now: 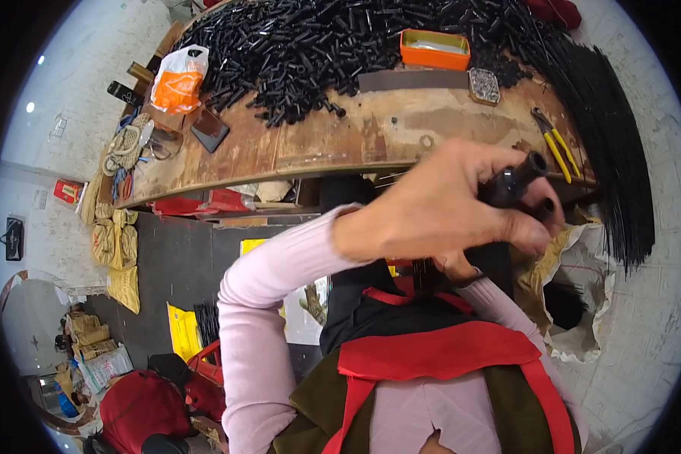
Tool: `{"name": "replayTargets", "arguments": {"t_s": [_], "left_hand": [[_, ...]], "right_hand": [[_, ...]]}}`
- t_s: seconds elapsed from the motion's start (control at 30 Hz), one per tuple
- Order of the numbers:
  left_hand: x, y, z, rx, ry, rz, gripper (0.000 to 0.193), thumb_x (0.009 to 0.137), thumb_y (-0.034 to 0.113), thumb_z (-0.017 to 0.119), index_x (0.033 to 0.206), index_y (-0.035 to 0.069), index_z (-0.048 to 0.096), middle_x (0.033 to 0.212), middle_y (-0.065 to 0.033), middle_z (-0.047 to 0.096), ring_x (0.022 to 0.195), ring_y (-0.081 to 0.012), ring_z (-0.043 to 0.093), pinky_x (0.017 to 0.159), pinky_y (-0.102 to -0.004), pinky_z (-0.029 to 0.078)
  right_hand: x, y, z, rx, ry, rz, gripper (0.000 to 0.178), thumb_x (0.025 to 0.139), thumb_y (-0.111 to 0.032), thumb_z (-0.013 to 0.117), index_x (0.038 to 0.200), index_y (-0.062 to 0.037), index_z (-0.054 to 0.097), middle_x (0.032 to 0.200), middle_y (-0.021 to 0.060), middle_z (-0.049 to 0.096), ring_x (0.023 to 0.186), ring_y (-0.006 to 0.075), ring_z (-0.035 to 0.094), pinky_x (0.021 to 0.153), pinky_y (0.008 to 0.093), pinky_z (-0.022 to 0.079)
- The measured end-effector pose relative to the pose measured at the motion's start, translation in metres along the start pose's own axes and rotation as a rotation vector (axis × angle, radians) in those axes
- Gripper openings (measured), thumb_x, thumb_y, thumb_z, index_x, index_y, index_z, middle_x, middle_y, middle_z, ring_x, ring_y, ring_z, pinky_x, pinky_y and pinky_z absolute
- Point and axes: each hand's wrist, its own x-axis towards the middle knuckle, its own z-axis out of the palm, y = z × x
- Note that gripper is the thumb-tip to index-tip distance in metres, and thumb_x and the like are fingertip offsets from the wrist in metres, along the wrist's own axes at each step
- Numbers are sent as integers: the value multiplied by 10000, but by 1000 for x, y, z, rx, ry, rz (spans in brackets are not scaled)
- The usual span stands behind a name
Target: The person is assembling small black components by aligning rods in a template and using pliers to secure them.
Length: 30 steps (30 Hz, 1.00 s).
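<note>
My left hand (439, 200) is raised across the middle of the view, its fingers and thumb closed round a short black tube (513, 181) with a hollow, ringed end. Lower down and partly behind it is my right hand (455, 266); its fingers are mostly hidden, so what they hold cannot be made out. Beyond both hands, a large heap of similar black tubular pieces (310, 53) covers the back of the wooden table (310, 147). Cutting pliers (556, 147) with yellow handles lie on the table to the right of my left hand.
An orange tin (435, 51) and a small tray of metal bits (484, 85) stand at the back right. Long thin black rods (620, 159) hang over the right edge above an open sack (579, 295). A phone (209, 130) and a plastic bag (178, 83) lie at left.
</note>
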Motion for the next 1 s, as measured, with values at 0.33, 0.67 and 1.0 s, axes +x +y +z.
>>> {"name": "replayTargets", "arguments": {"t_s": [0.33,0.67,1.0], "left_hand": [[-83,-176,-23,-534,1150,55,325,982,252,598,1146,-28,612,889,-51,612,729,-113,615,649,-253,524],[-54,-195,-5,-636,1375,287,294,987,215,593,1161,-23,590,886,-44,611,769,-115,611,666,-243,520],[-99,-174,-1,-875,954,35,236,940,157,653,1092,-17,608,1042,-155,670,918,-221,694,791,-273,604]], "right_hand": [[-26,4,-2,-543,-217,-4,137,937,-95,637,986,33,621,771,80,657,667,141,633,634,248,531],[-28,9,-5,-537,-203,-11,191,908,-131,695,1002,26,638,788,70,658,676,123,642,631,244,540],[-33,6,-10,-562,-216,-13,164,916,-100,676,993,38,633,806,89,671,691,124,643,644,243,523]]}}
